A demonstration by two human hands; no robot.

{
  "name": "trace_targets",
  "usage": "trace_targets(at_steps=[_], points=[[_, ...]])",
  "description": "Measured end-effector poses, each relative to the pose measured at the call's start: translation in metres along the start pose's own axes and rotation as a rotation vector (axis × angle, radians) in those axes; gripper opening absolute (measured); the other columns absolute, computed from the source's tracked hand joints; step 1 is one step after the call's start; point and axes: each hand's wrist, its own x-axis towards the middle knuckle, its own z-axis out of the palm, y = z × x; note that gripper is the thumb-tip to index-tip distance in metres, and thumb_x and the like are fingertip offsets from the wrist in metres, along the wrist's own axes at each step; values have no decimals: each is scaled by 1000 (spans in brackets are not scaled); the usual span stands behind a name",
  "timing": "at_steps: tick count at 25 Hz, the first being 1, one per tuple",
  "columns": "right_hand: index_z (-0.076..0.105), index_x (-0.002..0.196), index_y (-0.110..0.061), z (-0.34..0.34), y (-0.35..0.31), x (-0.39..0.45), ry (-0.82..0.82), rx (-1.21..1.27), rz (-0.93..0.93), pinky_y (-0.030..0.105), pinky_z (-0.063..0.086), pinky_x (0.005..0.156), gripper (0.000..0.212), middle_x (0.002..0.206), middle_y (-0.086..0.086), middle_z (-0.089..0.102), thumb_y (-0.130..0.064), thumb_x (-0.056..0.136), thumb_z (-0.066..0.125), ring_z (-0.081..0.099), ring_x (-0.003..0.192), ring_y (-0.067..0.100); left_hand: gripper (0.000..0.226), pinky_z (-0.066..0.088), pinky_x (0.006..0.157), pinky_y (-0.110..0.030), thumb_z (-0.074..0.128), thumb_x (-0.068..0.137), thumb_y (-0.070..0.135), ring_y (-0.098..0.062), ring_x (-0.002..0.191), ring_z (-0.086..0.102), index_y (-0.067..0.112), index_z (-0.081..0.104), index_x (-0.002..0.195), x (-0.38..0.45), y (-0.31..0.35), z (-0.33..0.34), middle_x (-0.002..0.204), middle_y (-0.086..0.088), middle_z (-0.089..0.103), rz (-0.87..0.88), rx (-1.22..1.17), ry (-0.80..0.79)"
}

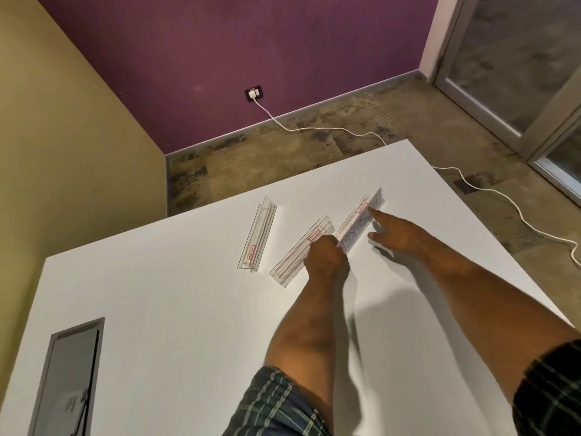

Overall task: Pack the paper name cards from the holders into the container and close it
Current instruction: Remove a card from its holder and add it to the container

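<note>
Three clear plastic card holders lie on the white table (176, 309). The left holder (257, 236) and the middle holder (300, 251) lie flat. The right holder (353, 220) carries a white paper name card (361, 226) with handwritten letters. My left hand (325, 258) is curled and grips the near end of that holder and card. My right hand (394, 232) lies beside it, its straight index finger touching the card near the far end. No container is in view.
A grey recessed cable hatch (70, 372) sits in the table's near left corner. A white cable (490, 190) runs from a wall socket (254, 93) across the floor past the table's far right edge. A glass door (515, 67) stands at the right.
</note>
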Motion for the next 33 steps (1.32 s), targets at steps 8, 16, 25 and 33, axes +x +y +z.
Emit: trace_targets(at_steps=[8,16,25,33], points=[[5,158,-40,22,-6,-11,-33,-26,36,44,41,109,65,153,10,46,-39,104,42,50,134,35,7,52,79,-36,55,79,10,-30,89,63,16,57,80,-5,11,9,88,-4,68,59,25,-25],[6,161,-20,11,-1,-59,155,341,257,37,35,114,87,160,10,35,-37,97,62,41,142,30,18,46,62,-33,50,74,-1,-30,83,61,16,45,70,-37,15,-27,82,-10,64,144,-25,-89],[38,152,-19,13,1,-167,238,670,190,44,43,112,83,153,9,46,-38,83,80,53,133,27,25,35,61,-24,45,90,1,-25,88,73,21,49,74,-126,-2,-92,94,-9,72,-20,-133,-398],[49,146,-25,48,-32,-253,261,400,66,39,38,111,84,133,4,61,-50,74,84,52,129,22,26,49,65,-27,44,88,-5,-20,73,63,9,59,72,-213,-53,-121,92,-16,66,-168,-346,-204]])
